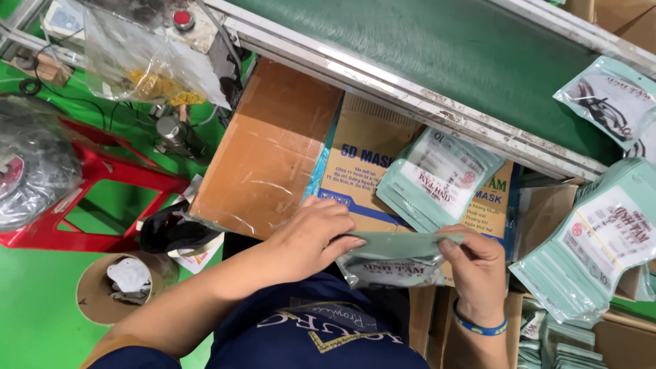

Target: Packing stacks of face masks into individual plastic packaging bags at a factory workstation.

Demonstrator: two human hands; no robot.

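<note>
Both hands closed on one pale-green mask packet (396,251), held flat and edge-on above the lap, just in front of the printed carton (365,160). Left hand (311,239) pinching the packet's left end, fingers on top; right hand (478,263), with a blue wristband (478,326), gripping the right end. Each grip shut on the packet. Stack of like packets (437,178) lying on the carton just beyond; another stack (594,246) to the right. Green conveyor belt (437,48) above.
</note>
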